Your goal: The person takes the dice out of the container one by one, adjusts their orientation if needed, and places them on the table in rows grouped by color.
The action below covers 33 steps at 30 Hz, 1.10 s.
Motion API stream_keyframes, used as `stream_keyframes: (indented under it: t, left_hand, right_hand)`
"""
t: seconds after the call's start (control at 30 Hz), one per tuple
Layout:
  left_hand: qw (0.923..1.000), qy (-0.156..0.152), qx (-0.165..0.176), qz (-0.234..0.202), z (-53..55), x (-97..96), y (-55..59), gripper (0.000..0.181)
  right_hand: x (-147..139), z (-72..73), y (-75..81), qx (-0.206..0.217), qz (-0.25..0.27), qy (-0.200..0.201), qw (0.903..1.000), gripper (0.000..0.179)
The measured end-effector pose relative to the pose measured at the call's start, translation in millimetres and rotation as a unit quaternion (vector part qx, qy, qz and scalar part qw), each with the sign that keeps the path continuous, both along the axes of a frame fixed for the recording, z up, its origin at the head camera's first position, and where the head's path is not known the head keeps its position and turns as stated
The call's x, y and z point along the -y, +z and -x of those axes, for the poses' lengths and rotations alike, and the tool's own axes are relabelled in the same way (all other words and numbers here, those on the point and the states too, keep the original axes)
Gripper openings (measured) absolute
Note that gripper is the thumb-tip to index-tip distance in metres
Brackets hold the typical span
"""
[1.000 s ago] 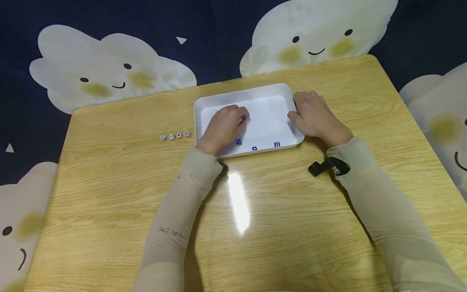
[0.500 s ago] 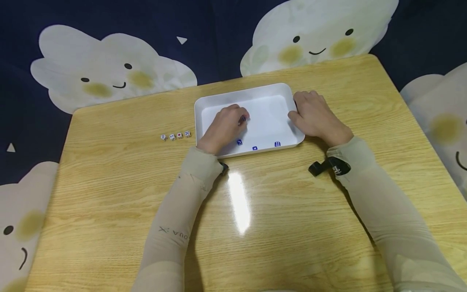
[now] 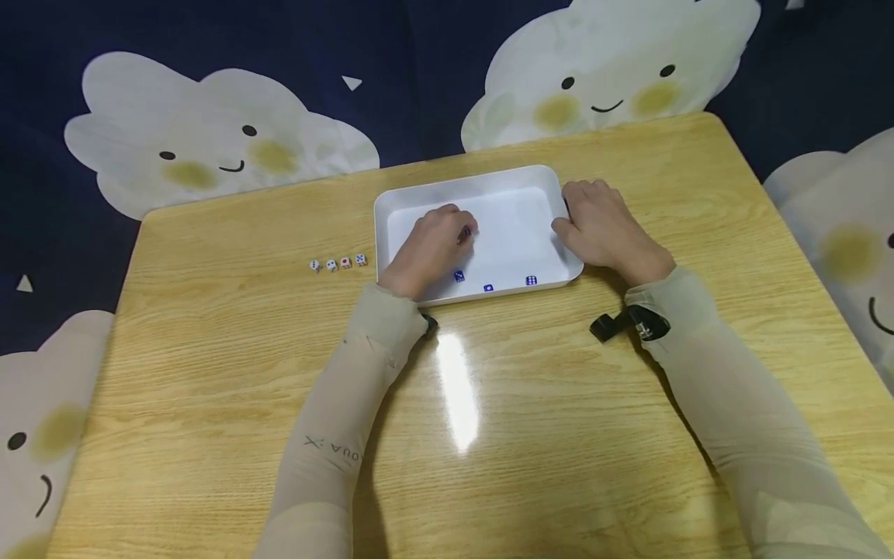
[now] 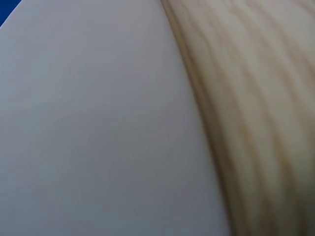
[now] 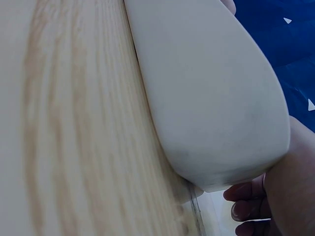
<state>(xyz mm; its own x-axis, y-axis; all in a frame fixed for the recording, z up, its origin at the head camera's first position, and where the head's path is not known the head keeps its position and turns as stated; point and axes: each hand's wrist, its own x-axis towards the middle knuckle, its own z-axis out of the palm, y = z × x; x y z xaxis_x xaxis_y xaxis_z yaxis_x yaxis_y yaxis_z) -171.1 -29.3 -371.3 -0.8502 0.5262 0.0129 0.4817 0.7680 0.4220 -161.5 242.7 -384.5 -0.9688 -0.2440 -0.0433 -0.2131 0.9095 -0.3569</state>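
A white rectangular tray (image 3: 517,225) stands on the wooden table. Over its left half my left hand (image 3: 427,247) reaches in and pinches a dark blue die (image 3: 466,231) between thumb and fingers, which partly cover it. Along the tray's near wall lie a blue die (image 3: 459,276), a second blue die (image 3: 488,288) and a third blue die (image 3: 531,280) showing six pips. My right hand (image 3: 602,221) grips the right end wall, its thumb over the rim; the right wrist view shows fingers (image 5: 251,210) curled at the tray's corner.
Left of the tray, several white dice stand in a short row, ending with a white die (image 3: 360,259) nearest the tray. A dark blue cloth with cloud faces (image 3: 230,147) hangs behind the table (image 3: 230,373). The left wrist view shows mostly the tray's outer wall (image 4: 108,118).
The head view has tilted slightly, so everything sits a little lower in it. Both hands keep their places on the die and the tray.
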Motion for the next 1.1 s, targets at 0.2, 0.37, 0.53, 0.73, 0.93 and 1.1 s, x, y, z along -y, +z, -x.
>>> stream_keyframes:
  t: [0.2,0.37,0.53,0.73,0.93,1.1]
  left_hand:
    - [1.0,-0.001,-0.006,0.005,-1.9,2.6,1.5,0.022]
    - [0.9996,-0.006,-0.028,0.003,-5.9,7.7,4.6,0.021]
    - [0.9989,-0.01,-0.047,0.001,-9.6,13.1,9.0,0.02]
    - [0.9987,-0.009,-0.05,0.003,-13.0,18.1,13.7,0.021]
    - [0.9981,-0.011,-0.059,0.01,-18.4,25.3,17.3,0.021]
    - [0.9978,-0.009,-0.064,0.018,-21.7,32.9,19.5,0.021]
  right_hand:
    - [2,-0.5,0.0,0.006,-0.001,-0.002,1.0,0.04]
    - [3,-0.8,0.9,0.012,0.002,-0.005,0.9999,0.042]
    - [2,-0.5,1.4,0.01,0.001,-0.004,0.9999,0.043]
    - [0,-0.2,-0.3,0.003,-0.001,-0.004,1.0,0.041]
    - [1,-0.7,0.0,0.005,-0.001,-0.004,1.0,0.041]
    - [2,-0.9,1.3,0.005,0.0,-0.003,1.0,0.041]
